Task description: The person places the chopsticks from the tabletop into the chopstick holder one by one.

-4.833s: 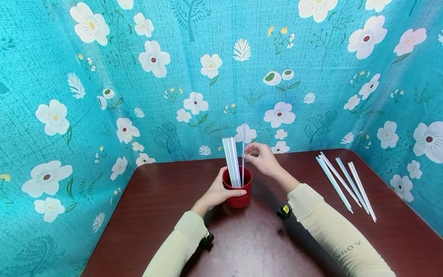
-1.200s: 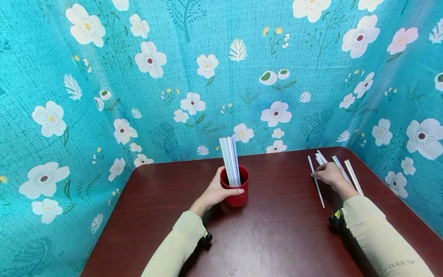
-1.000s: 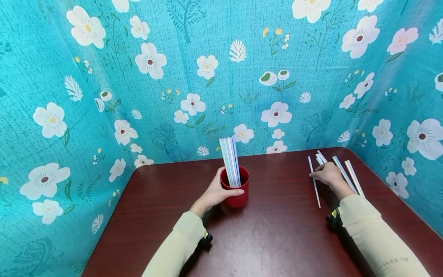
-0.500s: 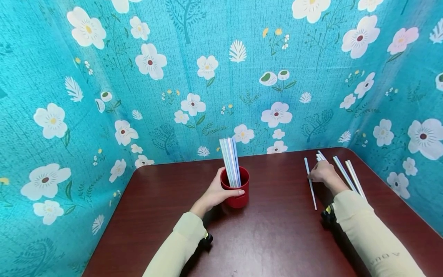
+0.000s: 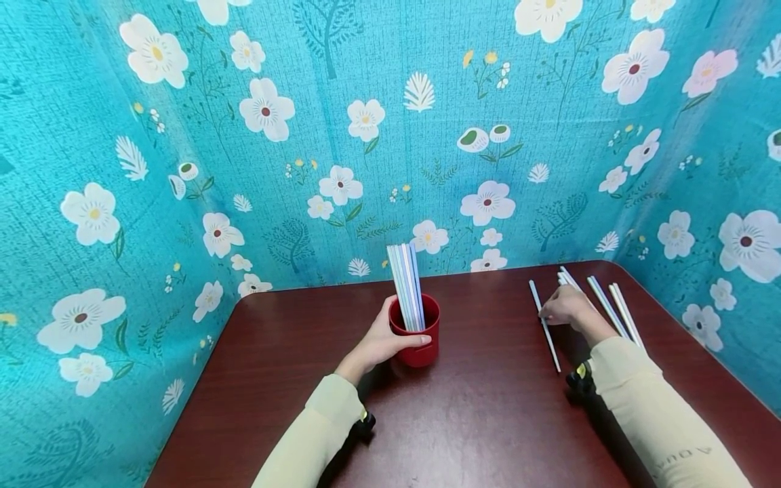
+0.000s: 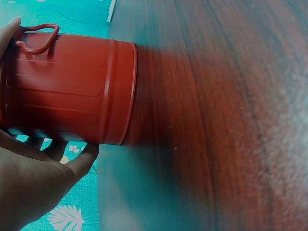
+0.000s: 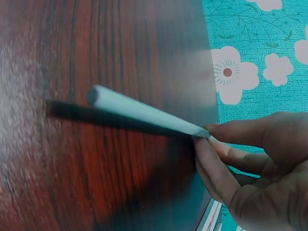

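Observation:
My left hand (image 5: 379, 342) grips a small red bucket (image 5: 422, 354) standing on the table, thumb across its front and fingers behind. A wire-like handle (image 6: 45, 41) shows on its side in the left wrist view. A bundle of pale blue, green and white straws (image 5: 405, 285) leans to the left inside it. Over at the right, my right hand (image 5: 569, 306) pinches one pale straw (image 5: 550, 347) between thumb and fingertips. In the right wrist view that straw (image 7: 144, 114) slants low over the wood, its shadow close beside it.
More straws (image 5: 627, 315) lie at the table's right end, some partly hidden behind the right hand. The dark red-brown table (image 5: 464, 420) meets a turquoise floral cloth (image 5: 293, 169) at its back and sides.
Earlier the right hand held a lilac straw upright in the bucket. It has since gone to the straws at right and drawn one leftward, away from the others. The left hand stays put.

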Motion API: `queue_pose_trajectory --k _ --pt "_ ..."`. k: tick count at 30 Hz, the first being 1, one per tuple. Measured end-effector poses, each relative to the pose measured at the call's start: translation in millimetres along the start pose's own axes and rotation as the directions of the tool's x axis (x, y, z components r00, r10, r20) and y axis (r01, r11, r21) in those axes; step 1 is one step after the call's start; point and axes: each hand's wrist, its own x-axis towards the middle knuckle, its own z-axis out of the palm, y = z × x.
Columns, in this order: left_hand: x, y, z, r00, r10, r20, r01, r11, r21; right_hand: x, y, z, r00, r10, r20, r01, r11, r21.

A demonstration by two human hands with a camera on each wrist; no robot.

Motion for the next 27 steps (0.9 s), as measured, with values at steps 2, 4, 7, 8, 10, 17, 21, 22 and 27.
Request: queue_pose_trajectory --k 2,4,7,8,10,17,21,22,27 --pt "-0.5 -0.3 0.1 1.0 -0.004 0.002 0.004 1.0 0.002 -1.0 -1.1 1.7 1.0 -0.002 0.014 0.002 1.0 0.022" --pt "-0.9 -0.7 0.2 1.0 -0.007 0.004 0.007 1.0 0.002 -0.9 -3.1 3.6 1.0 -0.008 0.021 0.007 0.999 0.042" --pt "-0.9 -1.3 0.4 1.0 -0.004 0.008 0.004 1.0 0.001 1.3 -8.4 6.5 1.0 -0.011 0.003 0.011 0.997 0.071" --pt "-0.7 -1.4 0.4 1.0 -0.002 0.009 0.002 1.0 -0.001 2.0 -11.3 7.3 1.0 -0.02 -0.009 0.02 0.997 0.077" --pt "-0.4 -1.3 0.7 1.0 0.003 0.011 -0.003 1.0 -0.003 3.3 -17.4 8.7 0.999 -0.037 -0.035 0.04 0.994 0.098" --pt "-0.1 0.5 0.2 1.0 -0.001 0.008 0.001 1.0 -0.005 0.2 -40.2 10.8 0.985 -0.097 -0.146 0.119 0.982 0.149" --pt "-0.1 1.0 -0.2 1.0 -0.002 0.006 0.002 1.0 -0.008 -2.6 -51.9 11.6 0.974 -0.119 -0.192 0.147 0.98 0.137" --pt "-0.1 0.9 -0.3 1.0 -0.002 0.005 0.002 1.0 -0.007 -3.1 -54.8 11.9 0.972 -0.124 -0.198 0.153 0.979 0.135" --pt "-0.2 0.6 -0.4 1.0 -0.003 0.006 0.003 1.0 -0.005 -6.9 -68.3 13.6 0.961 -0.16 -0.226 0.19 0.975 0.117"
